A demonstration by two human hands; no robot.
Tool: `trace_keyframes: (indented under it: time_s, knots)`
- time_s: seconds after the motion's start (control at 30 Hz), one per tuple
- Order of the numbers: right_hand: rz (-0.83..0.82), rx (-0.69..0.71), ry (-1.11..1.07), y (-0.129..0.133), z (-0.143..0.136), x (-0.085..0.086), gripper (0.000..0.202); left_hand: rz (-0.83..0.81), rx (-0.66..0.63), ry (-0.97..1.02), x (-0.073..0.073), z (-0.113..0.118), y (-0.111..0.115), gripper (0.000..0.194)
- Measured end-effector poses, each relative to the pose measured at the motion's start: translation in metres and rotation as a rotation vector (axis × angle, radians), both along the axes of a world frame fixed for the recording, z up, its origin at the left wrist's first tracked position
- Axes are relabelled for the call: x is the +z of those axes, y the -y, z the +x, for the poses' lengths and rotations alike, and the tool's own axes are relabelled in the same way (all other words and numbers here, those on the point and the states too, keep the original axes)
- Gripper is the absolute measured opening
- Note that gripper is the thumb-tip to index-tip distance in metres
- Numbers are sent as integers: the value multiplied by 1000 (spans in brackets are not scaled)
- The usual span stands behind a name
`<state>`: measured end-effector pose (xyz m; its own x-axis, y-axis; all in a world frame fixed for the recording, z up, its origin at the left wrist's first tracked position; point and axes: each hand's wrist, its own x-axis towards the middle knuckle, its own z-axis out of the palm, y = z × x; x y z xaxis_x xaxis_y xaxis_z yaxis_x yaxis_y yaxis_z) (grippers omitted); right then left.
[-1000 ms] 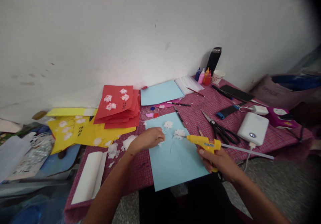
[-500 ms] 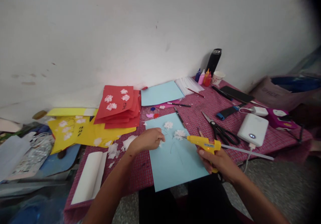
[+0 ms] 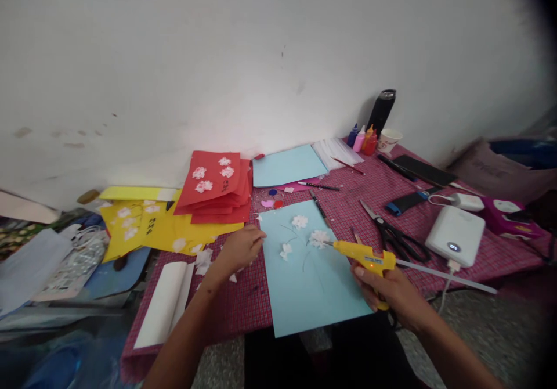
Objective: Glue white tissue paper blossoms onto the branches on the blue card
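Observation:
A light blue sheet [image 3: 313, 296] lies at the table's front with thin curved stems drawn on it and white paper flowers: one at the top [image 3: 299, 221], one on the right [image 3: 318, 238] and a smaller one on the left [image 3: 286, 251]. My right hand [image 3: 378, 287] grips a yellow glue gun [image 3: 363, 254], its nozzle close to the right flower and a clear glue stick out of its back. Just left of the sheet, my left hand [image 3: 243, 249] hovers with curled fingers above white paper scraps [image 3: 203, 260]; what it holds, if anything, is hidden.
Black scissors [image 3: 391, 235], a white power bank [image 3: 455, 235] and a blue-black cutter [image 3: 407, 202] lie right. Behind are red sheets [image 3: 213, 194], paint bottles [image 3: 359, 139], a paper cup [image 3: 389, 139] and a black flask [image 3: 382, 112]. A white paper roll [image 3: 160, 305] lies front left.
My left hand has moved left off the blue sheet, uncovering the small left flower. The glue gun remains in my right hand beside the right flower. The view has shifted slightly.

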<state>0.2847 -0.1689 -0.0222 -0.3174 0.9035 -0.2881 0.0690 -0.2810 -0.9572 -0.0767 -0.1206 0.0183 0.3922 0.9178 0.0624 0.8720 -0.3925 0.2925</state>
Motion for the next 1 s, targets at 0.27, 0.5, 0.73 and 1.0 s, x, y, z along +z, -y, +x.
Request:
trace_keyframes:
  time_s: [0.27, 0.5, 0.73, 1.0]
  knots:
    - [5, -18, -2, 1, -2, 0, 34, 58, 241, -29, -23, -25, -48, 32]
    - [15, -17, 11, 0, -1, 2, 35, 39, 211, -100, -21, -13, -58, 26]
    - [24, -2, 17, 0, 0, -4, 35, 126, 147, -63, -24, -17, -56, 24]
    - [58, 15, 7, 0, -1, 2, 34, 234, -327, 4, -7, 32, -31, 26]
